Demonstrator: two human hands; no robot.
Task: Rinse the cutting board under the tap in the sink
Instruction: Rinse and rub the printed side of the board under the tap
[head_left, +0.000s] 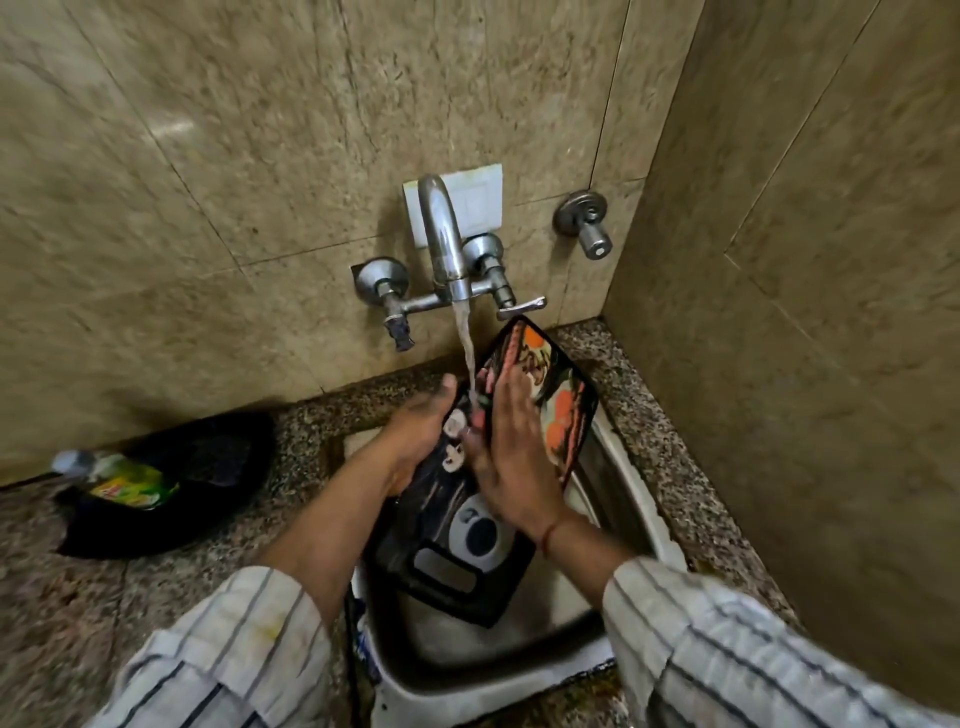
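The cutting board (563, 402) is dark with a printed picture in orange and white, and it stands tilted in the sink (639, 499). Water runs from the steel wall tap (441, 239) onto the board's upper part. My left hand (421, 431) grips the board's left edge from behind. My right hand (506, 441) lies flat on the board's face, fingers spread, just beside the stream. The board's lower end with its handle slot (447, 569) reaches toward the sink's near side.
A speckled granite counter (218, 525) surrounds the sink. A dark bowl (208, 467) at the left holds a green-labelled bottle (127, 483). A second small valve (587, 223) juts from the tiled wall. A side wall closes in at the right.
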